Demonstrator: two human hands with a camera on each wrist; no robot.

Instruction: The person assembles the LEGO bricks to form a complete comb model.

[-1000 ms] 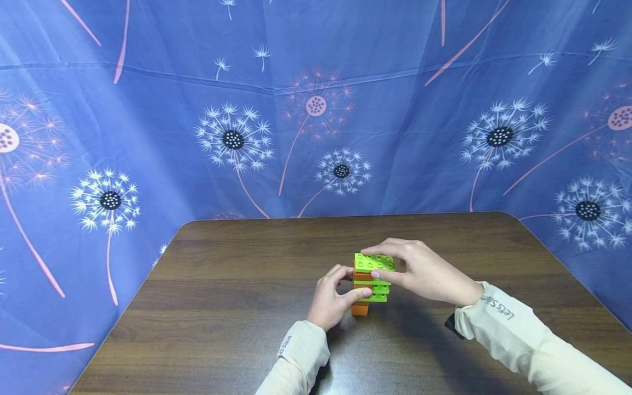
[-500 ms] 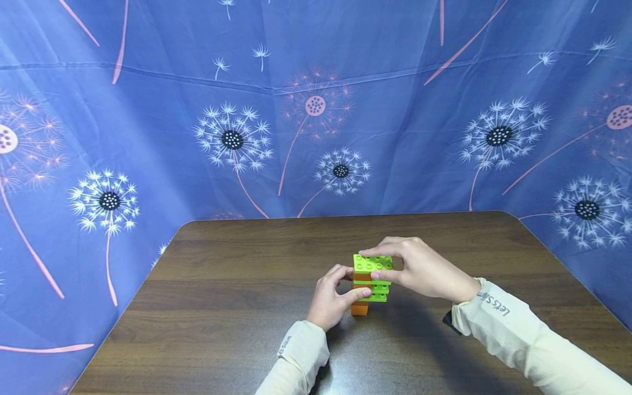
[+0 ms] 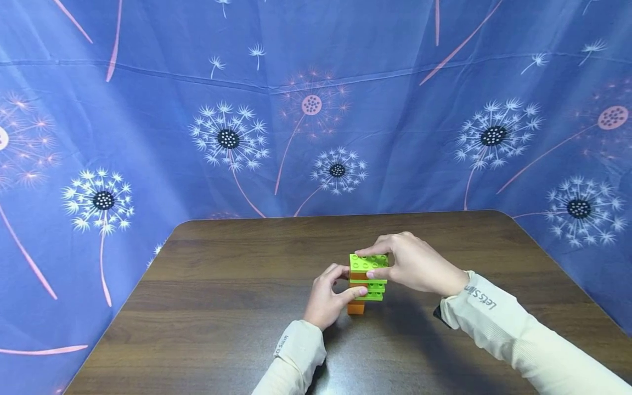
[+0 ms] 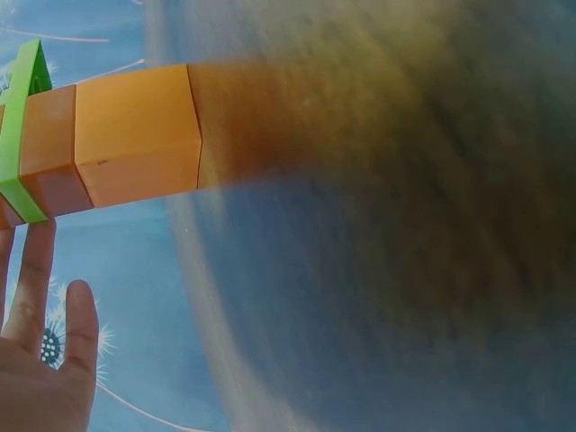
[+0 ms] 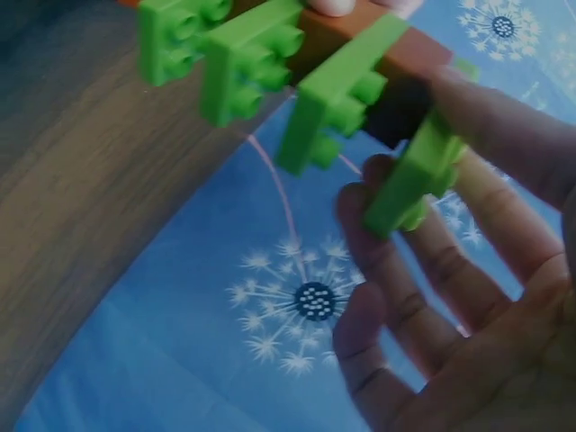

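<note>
A tower of orange blocks with thin green studded bricks between them stands upright on the table. The green pieces stick out to the right of the orange column. My left hand holds the tower at mid-height from the left, its thumb across the near side. At the top, my right hand pinches the uppermost green brick between thumb and fingers. In the right wrist view this green brick lies at the column's end, at a slight angle to the others. Whether it is fully seated I cannot tell.
The brown wooden table has rounded far corners. Behind it hangs a blue cloth with a dandelion print. Cream sleeves cover both forearms.
The head view has shifted slightly. My right wrist has come a little to the left, with thumb and fingers staying on the top green brick. The left hand keeps its hold.
</note>
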